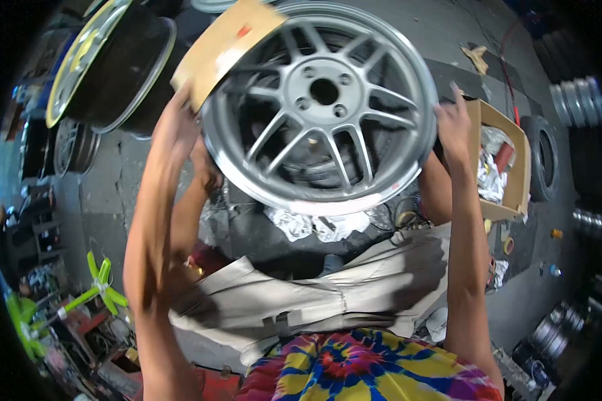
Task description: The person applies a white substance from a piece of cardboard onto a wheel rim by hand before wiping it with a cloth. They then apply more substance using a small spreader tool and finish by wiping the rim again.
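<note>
A: Item one?

B: Silver alloy wheel (321, 107), multi-spoke, four bolt holes around a centre bore. Held up in front of the chest, face toward the camera, tilted slightly. Polished lip, pale smear along the lower rim.

A: Grip?

B: Left hand (180, 123) on the upper left rim, fingers wrapped around the edge and mostly hidden behind it. Right hand (453, 123) flat against the right rim, fingers (458, 100) extended upward, pressing rather than curled. Clamped between both.

A: Attached to it?

B: Strip of brown cardboard (224, 47) lying over the upper left rim, small red mark on it, touching the left hand.

A: Item two, below?

B: Beige trousers (314, 294) on spread knees, directly under the wheel. Tie-dye shirt (368, 367) at the bottom edge. Crumpled foil (314, 224) on the floor between the knees, just under the lower rim.

A: To the right?

B: Open cardboard box (508, 160) beside the right forearm, holding more foil and something red. Tyre (542, 157) standing just beyond it. Row of chrome rims (578, 100) farther right, well apart.

A: To the left?

B: Dark wheel with yellow-trimmed lip (107, 60), upper left, behind the cardboard. Another wheel (70, 147) under it. Bright green spoked piece (100, 284) lower left, near the left elbow.

A: Surface?

B: Grey concrete floor (107, 194), stained, littered with tape rolls and scraps.
</note>
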`<action>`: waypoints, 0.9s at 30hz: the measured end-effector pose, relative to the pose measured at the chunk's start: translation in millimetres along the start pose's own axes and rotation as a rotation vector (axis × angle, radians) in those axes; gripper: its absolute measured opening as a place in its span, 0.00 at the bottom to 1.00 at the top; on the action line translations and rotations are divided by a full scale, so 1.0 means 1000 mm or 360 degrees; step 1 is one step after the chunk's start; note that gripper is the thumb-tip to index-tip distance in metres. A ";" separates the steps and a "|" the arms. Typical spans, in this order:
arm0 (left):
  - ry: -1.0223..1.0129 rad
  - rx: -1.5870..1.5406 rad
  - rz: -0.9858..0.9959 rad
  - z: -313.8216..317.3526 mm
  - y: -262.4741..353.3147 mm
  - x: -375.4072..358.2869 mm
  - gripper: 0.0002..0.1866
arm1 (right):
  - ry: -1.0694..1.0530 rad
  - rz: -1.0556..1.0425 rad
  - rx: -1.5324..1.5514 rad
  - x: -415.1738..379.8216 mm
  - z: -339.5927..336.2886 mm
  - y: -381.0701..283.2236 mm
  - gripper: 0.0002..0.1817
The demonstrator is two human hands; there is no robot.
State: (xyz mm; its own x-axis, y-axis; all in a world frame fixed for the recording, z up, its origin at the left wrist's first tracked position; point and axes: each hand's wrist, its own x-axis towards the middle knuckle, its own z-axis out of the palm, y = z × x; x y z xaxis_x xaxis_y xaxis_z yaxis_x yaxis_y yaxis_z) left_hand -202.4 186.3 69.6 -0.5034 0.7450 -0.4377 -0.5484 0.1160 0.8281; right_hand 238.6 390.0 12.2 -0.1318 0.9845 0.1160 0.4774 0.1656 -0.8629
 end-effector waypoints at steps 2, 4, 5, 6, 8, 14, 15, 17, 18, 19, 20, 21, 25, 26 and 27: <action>-0.0080 -0.0111 -0.0184 -0.013 -0.015 -0.073 0.24 | -0.0134 -0.0276 -0.0169 0.055 0.010 0.013 0.36; -0.0069 -0.0232 -0.0399 -0.037 -0.039 -0.130 0.25 | -0.0188 -0.0470 -0.0357 0.087 0.027 -0.008 0.35; -0.0091 -0.0208 -0.0359 -0.042 -0.055 -0.152 0.26 | -0.0252 -0.0505 -0.0453 0.097 0.036 -0.017 0.35; -0.0131 -0.0301 -0.0343 -0.040 -0.068 -0.172 0.26 | -0.0314 -0.0550 -0.0540 0.105 0.042 -0.027 0.35; -0.0091 -0.0367 -0.0322 -0.031 -0.084 -0.198 0.25 | -0.0414 -0.0515 -0.0615 0.105 0.039 -0.041 0.35; -0.0003 -0.0478 -0.0307 -0.040 -0.115 -0.216 0.28 | -0.0458 -0.0130 -0.0218 0.075 0.005 -0.028 0.39; 0.0018 -0.0441 -0.0355 -0.040 -0.120 -0.219 0.27 | -0.0446 0.0045 -0.0060 0.057 -0.007 -0.027 0.38; 0.0030 -0.0424 -0.0407 -0.036 -0.129 -0.222 0.27 | -0.0403 0.0337 0.0181 0.008 -0.030 -0.031 0.36; 0.0051 -0.0431 -0.0427 -0.035 -0.131 -0.222 0.26 | -0.0397 0.0341 0.0180 -0.015 -0.037 -0.028 0.36; 0.0047 -0.0428 -0.0429 -0.036 -0.132 -0.223 0.26 | -0.0366 0.0538 0.0297 -0.034 -0.043 -0.021 0.36; 0.0028 -0.0394 -0.0435 -0.037 -0.132 -0.223 0.26 | -0.0331 0.0735 0.0418 -0.047 -0.046 -0.011 0.35; 0.0001 -0.0356 -0.0440 -0.037 -0.132 -0.223 0.26 | -0.0315 0.0736 0.0425 -0.050 -0.049 0.006 0.35; -0.0057 -0.0330 -0.0377 -0.037 -0.129 -0.227 0.25 | -0.0408 0.0466 0.0256 -0.061 -0.049 0.028 0.36; -0.0081 -0.0321 -0.0354 -0.039 -0.133 -0.227 0.25 | -0.0308 0.0417 0.0267 -0.061 -0.042 0.024 0.36; -0.0107 -0.0311 -0.0345 -0.040 -0.137 -0.228 0.24 | -0.0310 0.0415 0.0263 -0.060 -0.040 0.021 0.36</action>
State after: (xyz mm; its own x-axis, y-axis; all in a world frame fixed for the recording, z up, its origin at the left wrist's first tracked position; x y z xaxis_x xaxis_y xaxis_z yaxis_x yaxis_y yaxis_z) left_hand -39.3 -26.0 41.9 -0.3186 0.7591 -0.5677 -0.7597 0.1536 0.6319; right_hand 290.7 336.9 7.1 -0.1948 0.9601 -0.2006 0.3721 -0.1169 -0.9208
